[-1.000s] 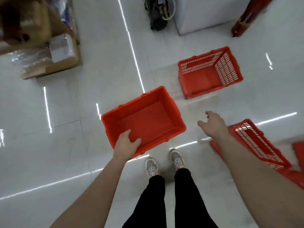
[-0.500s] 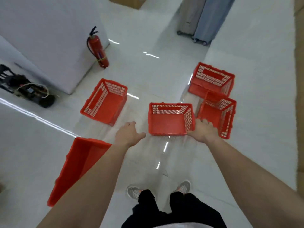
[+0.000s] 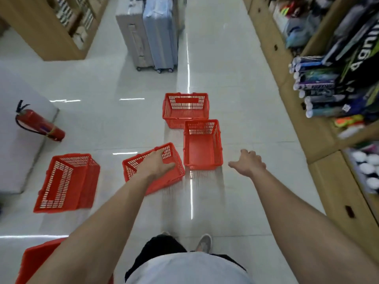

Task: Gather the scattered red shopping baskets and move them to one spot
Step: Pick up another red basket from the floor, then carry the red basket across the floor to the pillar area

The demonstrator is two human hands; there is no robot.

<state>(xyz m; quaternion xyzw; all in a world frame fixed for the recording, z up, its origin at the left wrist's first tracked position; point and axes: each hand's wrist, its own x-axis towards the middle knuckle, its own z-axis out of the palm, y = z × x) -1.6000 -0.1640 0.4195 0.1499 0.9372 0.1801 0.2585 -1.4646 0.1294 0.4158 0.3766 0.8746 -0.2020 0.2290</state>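
The tipped red basket lies on the floor just beside an upright basket. The left hand is spread over it, maybe touching, not gripping. The right hand hangs loose and empty. Better grab its edge firmly, then lift.

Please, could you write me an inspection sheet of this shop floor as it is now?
Surface: glossy white floor, light streaks.
Job's things: five red baskets, scattered: far basket, near basket in front of it, middle basket, left basket on its side, corner basket cut off.
Clutter: nothing seen.
Hands: left hand over middle basket, fingers straight; right hand holds nothing.
Cables: nothing seen.
Surroundings: suitcases, stocked shelves, fire extinguisher.
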